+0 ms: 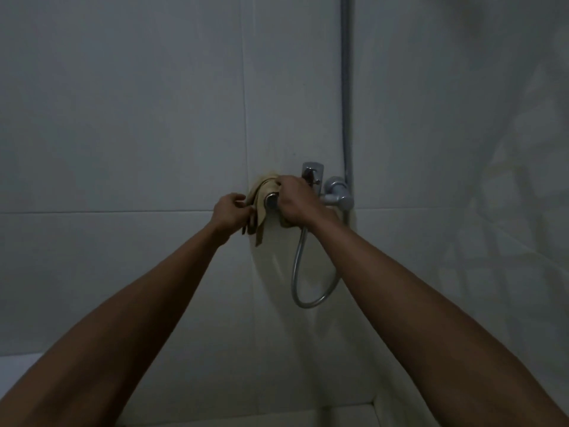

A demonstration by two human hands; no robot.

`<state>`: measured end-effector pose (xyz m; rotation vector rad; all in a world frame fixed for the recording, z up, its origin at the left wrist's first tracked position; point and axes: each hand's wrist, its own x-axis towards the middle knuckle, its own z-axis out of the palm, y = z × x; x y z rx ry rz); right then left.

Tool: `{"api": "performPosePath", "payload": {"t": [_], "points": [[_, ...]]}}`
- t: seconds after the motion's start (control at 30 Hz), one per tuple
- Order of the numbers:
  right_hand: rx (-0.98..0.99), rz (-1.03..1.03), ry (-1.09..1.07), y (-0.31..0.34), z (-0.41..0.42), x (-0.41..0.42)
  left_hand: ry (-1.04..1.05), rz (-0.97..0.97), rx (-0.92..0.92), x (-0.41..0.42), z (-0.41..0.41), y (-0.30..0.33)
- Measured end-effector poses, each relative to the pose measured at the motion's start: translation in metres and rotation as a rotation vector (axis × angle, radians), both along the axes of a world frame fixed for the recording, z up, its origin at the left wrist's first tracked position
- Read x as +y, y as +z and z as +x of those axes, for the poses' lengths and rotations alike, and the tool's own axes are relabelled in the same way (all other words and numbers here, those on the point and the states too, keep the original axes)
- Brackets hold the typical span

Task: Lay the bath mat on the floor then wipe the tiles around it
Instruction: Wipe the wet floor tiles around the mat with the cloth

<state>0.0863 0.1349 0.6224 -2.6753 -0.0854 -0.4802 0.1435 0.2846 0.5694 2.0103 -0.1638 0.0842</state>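
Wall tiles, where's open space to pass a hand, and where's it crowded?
Free: the tiles left of the cloth, and those right of the pipe. Crowded: around the tap, where the left hand, right hand and hose bunch together.

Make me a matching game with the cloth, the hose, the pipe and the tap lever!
Things:
1. cloth
2. hose
3. pipe
4. tap lever

Descriptions:
A. runs straight up the wall
B. tan, held in both hands
C. hangs down in a loop
D. shiny, just above the right hand

Pairs: 1-B, 2-C, 3-A, 4-D
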Motion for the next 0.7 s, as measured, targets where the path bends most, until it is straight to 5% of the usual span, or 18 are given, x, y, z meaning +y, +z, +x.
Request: {"api": "performPosePath", "payload": {"t": [0.17, 0.3, 0.5, 0.7], "points": [[0.002, 0.108, 0.002, -0.004, 0.007, -0.001, 0.091, -0.125, -0.132, 0.009, 0.001, 0.009], [0.043, 0.271, 0.024, 0.003, 0.001, 0.008, -0.011, -0.073, -0.414, 0.020, -0.021, 0.051], [-0.196, 0.288, 0.138, 0.030, -0.017, 0.044, -0.120, -0.089, -0.714, 0.058, -0.068, 0.120], [-0.270, 0.527, 0.289, 0.005, -0.055, 0.082, -0.074, -0.014, -0.683, 0.128, -0.088, 0.109]]}}
